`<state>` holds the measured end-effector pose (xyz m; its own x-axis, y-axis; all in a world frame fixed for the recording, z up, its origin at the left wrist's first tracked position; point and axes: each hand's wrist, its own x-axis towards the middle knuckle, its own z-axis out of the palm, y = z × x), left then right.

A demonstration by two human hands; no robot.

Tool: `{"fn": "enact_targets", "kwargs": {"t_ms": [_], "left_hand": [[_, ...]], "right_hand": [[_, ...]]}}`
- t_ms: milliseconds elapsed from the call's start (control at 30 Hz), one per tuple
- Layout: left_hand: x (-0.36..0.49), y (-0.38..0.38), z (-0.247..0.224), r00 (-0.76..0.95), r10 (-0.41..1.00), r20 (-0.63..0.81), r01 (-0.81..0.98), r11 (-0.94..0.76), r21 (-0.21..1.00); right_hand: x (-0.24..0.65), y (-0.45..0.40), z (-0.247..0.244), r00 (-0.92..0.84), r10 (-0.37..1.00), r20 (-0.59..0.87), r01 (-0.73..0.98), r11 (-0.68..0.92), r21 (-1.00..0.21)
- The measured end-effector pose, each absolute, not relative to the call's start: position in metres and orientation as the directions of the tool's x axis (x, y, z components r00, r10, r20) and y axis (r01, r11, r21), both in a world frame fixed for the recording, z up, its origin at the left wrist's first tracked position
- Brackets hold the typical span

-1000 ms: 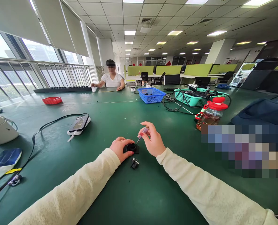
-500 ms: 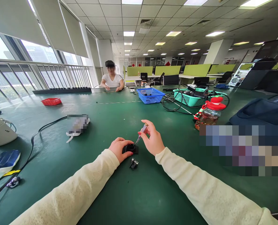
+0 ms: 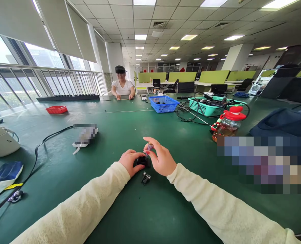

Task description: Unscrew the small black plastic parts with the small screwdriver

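Note:
Fingers and thumb of my left hand (image 3: 131, 162) are closed round a small black plastic part (image 3: 142, 162) on the green table. My right hand (image 3: 163, 159) pinches the handle of a small screwdriver (image 3: 149, 146). Its shaft points down at the far side of the black part; the tip is hidden behind my fingers. Just nearer to me, a black plug-like piece with metal prongs (image 3: 145, 178) lies loose on the table, touched by neither hand.
Ahead stand a blue basket (image 3: 164, 103) and a green basket (image 3: 207, 107) heaped with cables. A red-lidded jar (image 3: 228, 125) is to the right, a red tray (image 3: 56, 109) far left. One person (image 3: 123, 86) sits at the table's far end.
My right hand has come lower and a little left, bringing the screwdriver more upright and closer to the black part. The left hand keeps its hold.

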<state>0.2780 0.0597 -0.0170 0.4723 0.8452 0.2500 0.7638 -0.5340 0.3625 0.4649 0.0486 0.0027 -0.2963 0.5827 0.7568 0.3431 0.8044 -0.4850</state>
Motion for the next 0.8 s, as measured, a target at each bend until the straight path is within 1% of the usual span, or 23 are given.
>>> {"fn": "enact_targets", "kwargs": {"t_ms": [100,200,267,333,467,567,667,800], "left_hand": [[0.278,0.061,-0.017,0.489,0.836,0.250,0.750,-0.549,0.368],[0.277,0.061,-0.017,0.503,0.828,0.249,0.740,-0.561,0.371],[0.277,0.061,-0.017,0.500,0.830,0.247,0.744,-0.557,0.369],[0.277,0.061,-0.017,0.495,0.833,0.247,0.748,-0.553,0.367],[0.277,0.062,-0.018,0.503,0.826,0.255,0.745,-0.564,0.356],[0.276,0.063,-0.019,0.518,0.817,0.253,0.742,-0.576,0.343],[0.276,0.064,-0.020,0.524,0.811,0.262,0.737,-0.585,0.338],[0.276,0.064,-0.022,0.511,0.813,0.279,0.733,-0.582,0.352]], "right_hand": [[0.463,0.051,0.003,-0.258,0.634,0.729,0.336,0.766,-0.547],[0.460,0.055,0.002,-0.194,0.667,0.720,0.352,0.732,-0.583],[0.460,0.058,0.001,-0.153,0.681,0.717,0.366,0.712,-0.599],[0.460,0.058,0.000,-0.133,0.670,0.730,0.376,0.716,-0.588],[0.461,0.051,0.000,-0.136,0.596,0.791,0.346,0.777,-0.526],[0.459,0.046,0.000,-0.159,0.575,0.803,0.286,0.805,-0.520],[0.457,0.046,-0.001,-0.194,0.601,0.775,0.254,0.794,-0.552],[0.454,0.050,-0.002,-0.174,0.674,0.718,0.232,0.736,-0.636]]}}
